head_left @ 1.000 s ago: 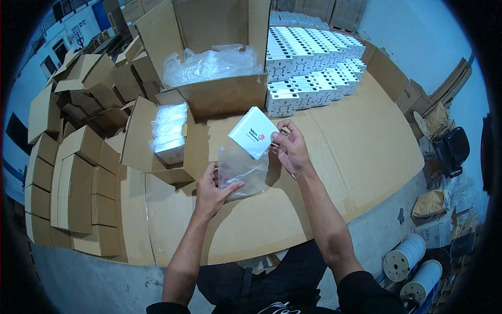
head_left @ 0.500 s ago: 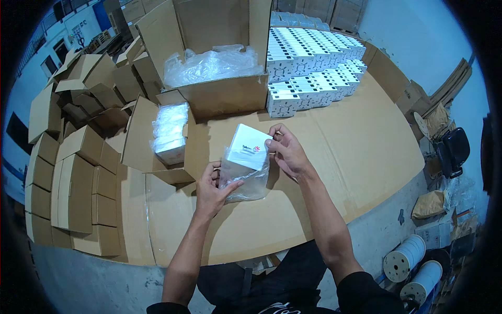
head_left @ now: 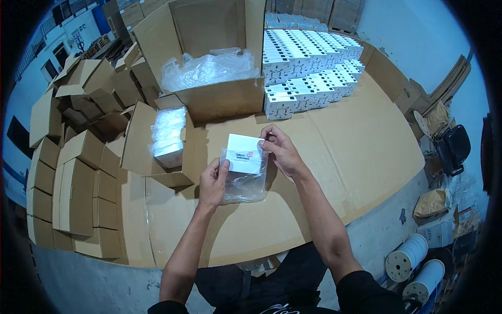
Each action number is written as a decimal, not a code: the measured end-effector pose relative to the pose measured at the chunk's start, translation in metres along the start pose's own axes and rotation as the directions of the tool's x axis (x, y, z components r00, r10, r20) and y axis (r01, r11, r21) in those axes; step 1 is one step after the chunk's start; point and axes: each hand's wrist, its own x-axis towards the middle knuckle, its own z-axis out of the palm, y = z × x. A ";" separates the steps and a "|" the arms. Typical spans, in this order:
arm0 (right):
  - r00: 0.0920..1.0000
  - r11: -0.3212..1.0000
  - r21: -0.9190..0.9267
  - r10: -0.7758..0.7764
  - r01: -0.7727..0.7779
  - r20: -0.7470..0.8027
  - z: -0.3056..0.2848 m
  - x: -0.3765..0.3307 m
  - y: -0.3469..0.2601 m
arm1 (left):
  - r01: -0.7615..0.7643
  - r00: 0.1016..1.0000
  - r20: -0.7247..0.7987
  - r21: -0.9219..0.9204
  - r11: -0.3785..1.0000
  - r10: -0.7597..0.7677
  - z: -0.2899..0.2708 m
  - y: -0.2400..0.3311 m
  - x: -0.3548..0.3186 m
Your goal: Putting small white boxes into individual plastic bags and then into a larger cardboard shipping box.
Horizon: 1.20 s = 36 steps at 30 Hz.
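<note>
**Box half inside a clear bag, both hands on it**

Hands meet over the middle of a tabletop (head_left: 334, 157) covered in brown cardboard sheets. The left hand (head_left: 213, 182) has its grip clenched on the left edge of a clear plastic bag (head_left: 244, 184), thumb on top. The right hand (head_left: 281, 150) pinches the upper right corner of a small white box (head_left: 244, 154) with its fingertips. The box sits in the mouth of the bag, its lower part inside the plastic and its upper part sticking out, held just above the cardboard.

Left of the hands, an open carton (head_left: 168, 137) holds a stack of boxes already wrapped in plastic. Behind it stands a large open carton (head_left: 219, 97) lined with crumpled clear film. To the right of that, rows of white boxes (head_left: 308, 68) are stacked at the back of the tabletop. Folded empty cartons (head_left: 73, 188) are piled along the left side. 2 white spools (head_left: 415, 267) lie on the floor at lower right.
</note>
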 end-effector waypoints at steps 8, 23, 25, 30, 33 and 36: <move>0.998 0.968 -0.245 -0.057 0.050 -0.025 0.005 0.001 -0.001 | 0.038 0.998 -0.052 -0.007 0.999 -0.038 0.007 -0.006 0.011; 0.979 0.978 0.062 0.202 -0.199 -0.033 0.007 0.005 0.028 | -0.004 0.952 -0.302 -0.179 0.984 -0.051 0.022 -0.018 0.044; 0.982 0.983 0.078 0.175 -0.169 -0.076 0.016 0.002 0.027 | -0.014 0.955 -0.294 -0.183 0.983 -0.041 0.021 -0.020 0.041; 0.987 0.989 0.078 0.132 -0.125 -0.089 0.016 0.001 0.028 | -0.010 0.962 -0.272 -0.135 0.991 -0.027 0.021 -0.013 0.042; 0.988 0.990 0.093 0.116 -0.107 -0.100 0.018 0.002 0.031 | -0.030 0.961 -0.277 -0.089 0.996 0.004 0.019 -0.010 0.041; 0.991 0.993 0.086 0.093 -0.084 -0.097 0.016 0.004 0.035 | -0.060 0.957 -0.289 -0.094 0.994 0.030 0.017 -0.005 0.042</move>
